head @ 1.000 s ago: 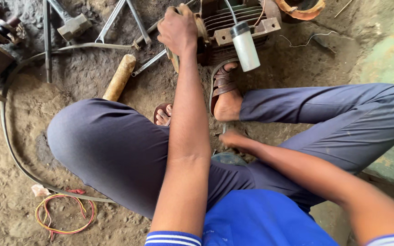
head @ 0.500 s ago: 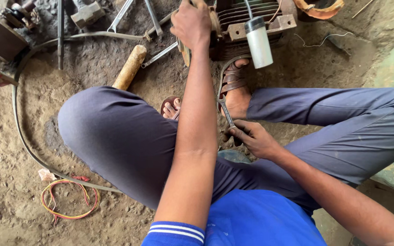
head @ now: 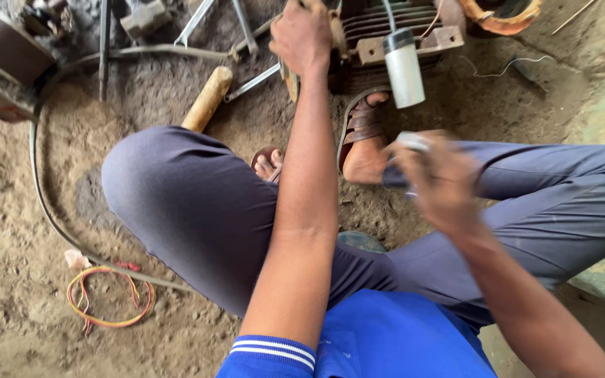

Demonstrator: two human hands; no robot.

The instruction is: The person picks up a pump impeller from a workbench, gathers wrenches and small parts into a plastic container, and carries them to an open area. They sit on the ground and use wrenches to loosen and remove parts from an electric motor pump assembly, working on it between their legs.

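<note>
Head view: left hand [head: 304,36] gripping motor [head: 393,31], right hand [head: 437,180] blurred, grip unreadable.

You wear a blue shirt [head: 386,336] with white stripes on the sleeve cuff [head: 271,350] at lower centre, grey-purple trousers [head: 197,210] across mid-frame, and a brown strapped sandal [head: 362,126] at upper centre; your forearms are bare.
</note>
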